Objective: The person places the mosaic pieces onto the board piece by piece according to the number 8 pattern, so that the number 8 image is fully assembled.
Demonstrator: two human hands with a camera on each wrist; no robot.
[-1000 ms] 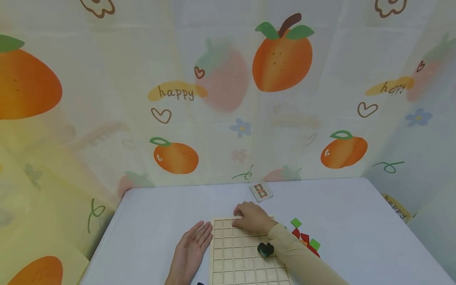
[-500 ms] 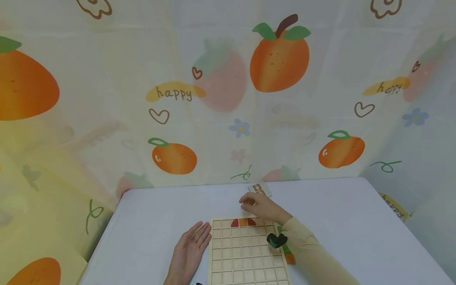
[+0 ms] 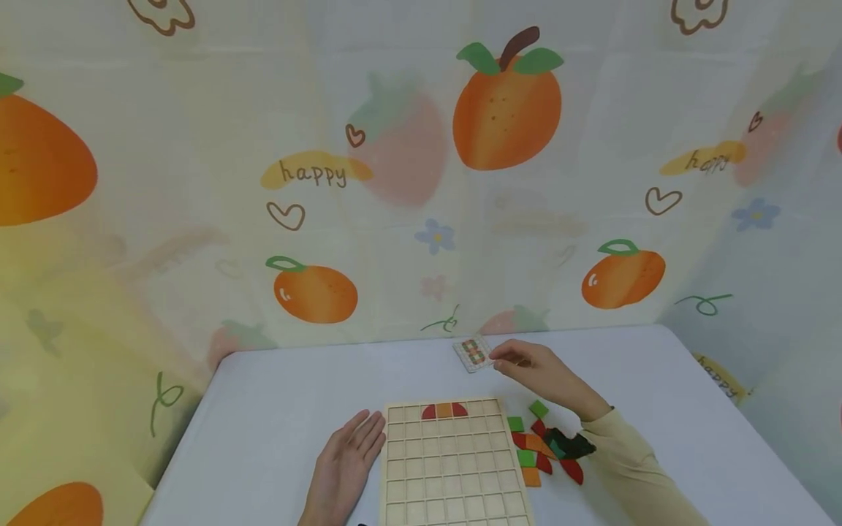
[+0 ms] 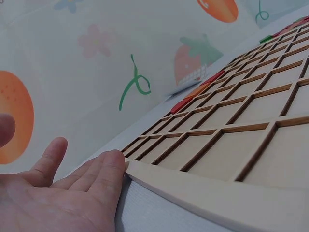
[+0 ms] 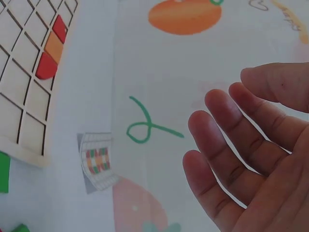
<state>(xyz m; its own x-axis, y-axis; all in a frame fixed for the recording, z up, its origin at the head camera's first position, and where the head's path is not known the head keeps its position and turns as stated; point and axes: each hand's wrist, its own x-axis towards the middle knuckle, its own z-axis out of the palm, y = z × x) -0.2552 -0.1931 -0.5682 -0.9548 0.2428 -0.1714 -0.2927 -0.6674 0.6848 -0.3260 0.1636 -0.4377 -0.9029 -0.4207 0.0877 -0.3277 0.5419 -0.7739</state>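
A wooden grid board lies flat in front of me. In its far row sit an orange square tile between two red rounded tiles, one being the left red tile. My left hand lies palm up with straight fingers, its fingertips right at the board's left edge. Beyond the board's far right corner is my right hand, fingers loosely bent and holding nothing in the right wrist view. Its fingertips overlap the edge of a pattern card stack in the head view.
Loose green, red and orange tiles, among them an orange square and a green square, lie right of the board. A dark wrist-worn device partly covers them. A fruit-print cloth hangs behind the white table.
My right hand has left the board's far row and moved right and away, beside the cards. The row's tiles, hidden at first, now show. My left hand has stayed at the board's edge.
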